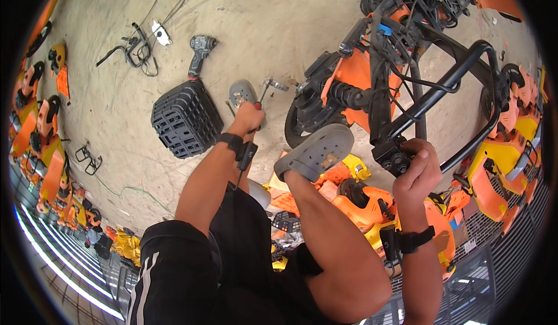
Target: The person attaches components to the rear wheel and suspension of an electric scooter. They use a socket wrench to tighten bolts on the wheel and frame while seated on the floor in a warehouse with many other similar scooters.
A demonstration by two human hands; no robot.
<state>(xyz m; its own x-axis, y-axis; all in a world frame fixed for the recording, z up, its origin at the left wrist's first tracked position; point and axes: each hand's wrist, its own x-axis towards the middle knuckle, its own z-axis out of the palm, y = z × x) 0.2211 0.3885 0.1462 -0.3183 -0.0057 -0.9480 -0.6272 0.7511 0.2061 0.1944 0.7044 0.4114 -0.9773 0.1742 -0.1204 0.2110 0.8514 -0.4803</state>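
My left hand (250,117) is closed in a fist around a tool with a red handle end and a thin metal shaft (263,95). By the shaft's tip lies a silver metal piece (278,85); whether the two are joined I cannot tell. My right hand (419,165) grips a black bracket (390,156) with round bolt-like ends, at the near end of a partly stripped scooter frame (381,92). The frame carries a bent black tube (465,69), cables, an orange panel (357,75), a coil-spring shock (347,94) and a wheel (296,119).
On the floor to the left are a black plastic basket (186,119), a cordless power driver (200,55), a black bent bar with cable (135,49) and a white part (161,33). Orange and yellow scooter parts (372,206) crowd behind my legs and along both sides.
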